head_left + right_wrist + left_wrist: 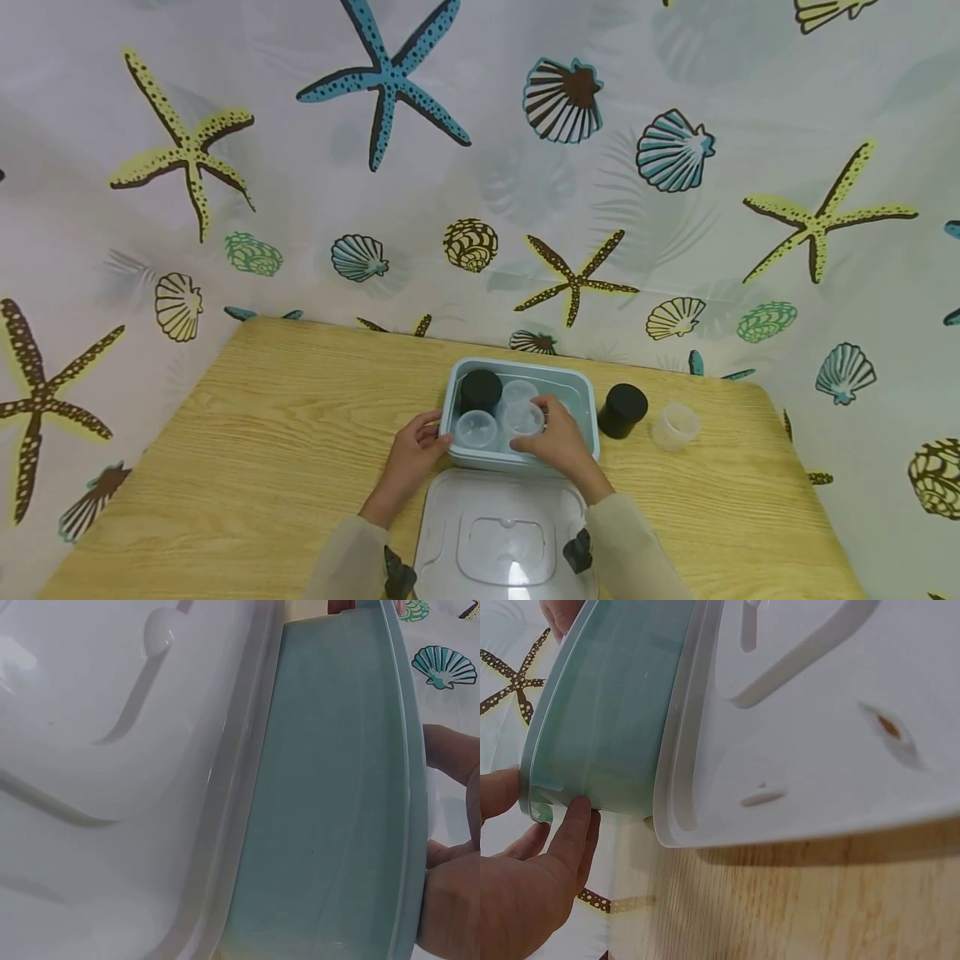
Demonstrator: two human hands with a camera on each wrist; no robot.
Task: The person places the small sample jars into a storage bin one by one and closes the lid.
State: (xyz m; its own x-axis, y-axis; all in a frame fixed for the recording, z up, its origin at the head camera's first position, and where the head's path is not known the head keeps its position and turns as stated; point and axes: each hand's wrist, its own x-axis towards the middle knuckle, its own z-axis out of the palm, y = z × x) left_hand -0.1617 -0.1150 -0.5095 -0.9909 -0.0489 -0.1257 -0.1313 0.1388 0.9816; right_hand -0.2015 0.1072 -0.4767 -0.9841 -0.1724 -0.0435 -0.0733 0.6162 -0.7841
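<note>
Lid (501, 546) off on the bench (262, 433), the tub (576, 400) gripped by the left hand (415, 454) holds one black jar (480, 390) and three clear cups (476, 430), one cup (522, 420) pinched by the right hand (562, 444), with another black jar (622, 410) and clear cup (676, 427) left outside.

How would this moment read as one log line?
left hand: holds bin; right hand: grips clear cup inside bin; lid: off, nearer person; outside bin, right: black container, another clear cup

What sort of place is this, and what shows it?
Probably an indoor workspace: a yellowish wood-grain table, a white starfish-printed backdrop sheet behind it, and a pale-blue rectangular plastic box on top.
</note>
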